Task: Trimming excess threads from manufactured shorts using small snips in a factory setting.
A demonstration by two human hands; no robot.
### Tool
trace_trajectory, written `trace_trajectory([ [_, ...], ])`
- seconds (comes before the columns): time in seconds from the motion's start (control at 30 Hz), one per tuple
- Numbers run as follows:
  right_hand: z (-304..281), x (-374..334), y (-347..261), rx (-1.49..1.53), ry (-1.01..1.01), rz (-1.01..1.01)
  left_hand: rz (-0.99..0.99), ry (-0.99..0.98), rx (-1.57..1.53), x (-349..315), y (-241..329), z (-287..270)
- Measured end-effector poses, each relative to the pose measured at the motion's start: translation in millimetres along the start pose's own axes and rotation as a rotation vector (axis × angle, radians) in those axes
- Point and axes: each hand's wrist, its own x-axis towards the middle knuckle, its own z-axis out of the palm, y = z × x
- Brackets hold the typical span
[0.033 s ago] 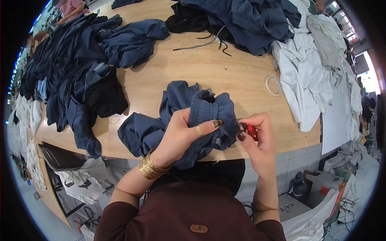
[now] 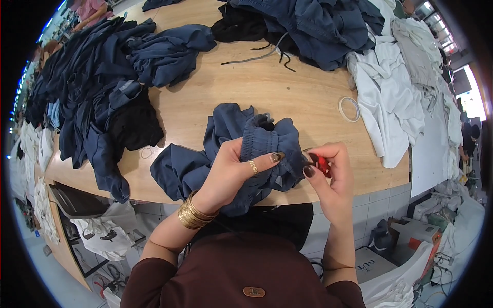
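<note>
Pale wood underneath — the table [image 2: 205, 97] carries blue shorts [image 2: 179, 172] at its near edge, cloth spilling over the side. Left hand [image 2: 233, 167] now, thumb on top, pinching the gathered waistband [image 2: 260, 143]. Right hand [image 2: 333, 172] just beside it, fingers curled around a red tool [image 2: 322, 165] — whether its fingertips nip the cloth too, can't tell. Beyond, a dark heap [image 2: 87, 77] at left, a ring [image 2: 359, 111] beside white cloth [image 2: 385, 97] at right, another blue pile [image 2: 318, 31], and a person [image 2: 91, 11] in pink, far left.
</note>
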Motion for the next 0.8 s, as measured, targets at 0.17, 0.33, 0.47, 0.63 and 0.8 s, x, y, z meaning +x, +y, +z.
trace_trajectory([
  [0.17, -8, 3, 18, -0.544, 0.104, -0.299, -0.028, 0.003, -0.065, 0, 2, -1],
  [0.33, -8, 5, 11, -0.794, 0.072, -0.511, -0.014, 0.005, 0.002, -1, 0, 0],
  [0.47, -8, 6, 9, -0.841, 0.061, -0.53, -0.004, 0.011, 0.019, -1, 0, 1],
  [0.63, -8, 6, 7, -0.862, 0.057, -0.544, 0.002, 0.011, 0.031, -1, 0, 2],
  [0.8, -8, 5, 6, -0.857, 0.068, -0.545, 0.006, 0.016, 0.035, -1, 0, 2],
])
